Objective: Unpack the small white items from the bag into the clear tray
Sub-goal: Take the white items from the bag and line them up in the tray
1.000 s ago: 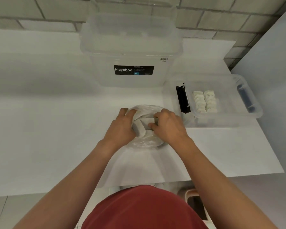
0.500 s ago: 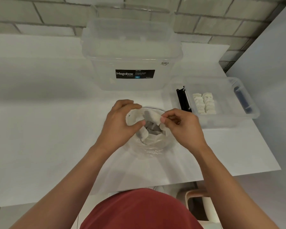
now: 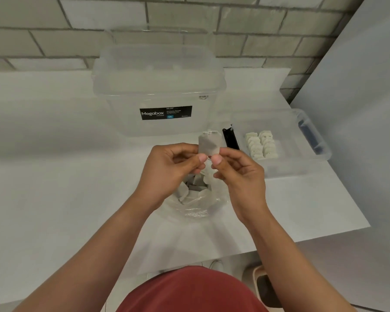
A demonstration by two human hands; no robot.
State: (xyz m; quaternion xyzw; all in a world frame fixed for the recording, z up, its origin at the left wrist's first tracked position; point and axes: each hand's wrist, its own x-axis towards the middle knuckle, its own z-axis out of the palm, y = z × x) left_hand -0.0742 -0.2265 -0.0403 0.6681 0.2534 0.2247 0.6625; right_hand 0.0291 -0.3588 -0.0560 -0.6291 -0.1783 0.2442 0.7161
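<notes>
While above the bag (image 3: 196, 199), both hands pinch one sachet (image 3: 208, 144).

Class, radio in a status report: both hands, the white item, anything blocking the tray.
One white item pinched by left hand and right hand, above the bag. To the right, clear tray part filled. Nothing in between.

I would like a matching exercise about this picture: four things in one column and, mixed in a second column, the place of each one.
1 white item
2 plastic bag
3 clear tray
4 large box

a at the right, holding rows of white items
b at the back, with a black label
c pinched by the left hand and right hand
d on the table under the hands

Pairs: 1-c, 2-d, 3-a, 4-b
</notes>
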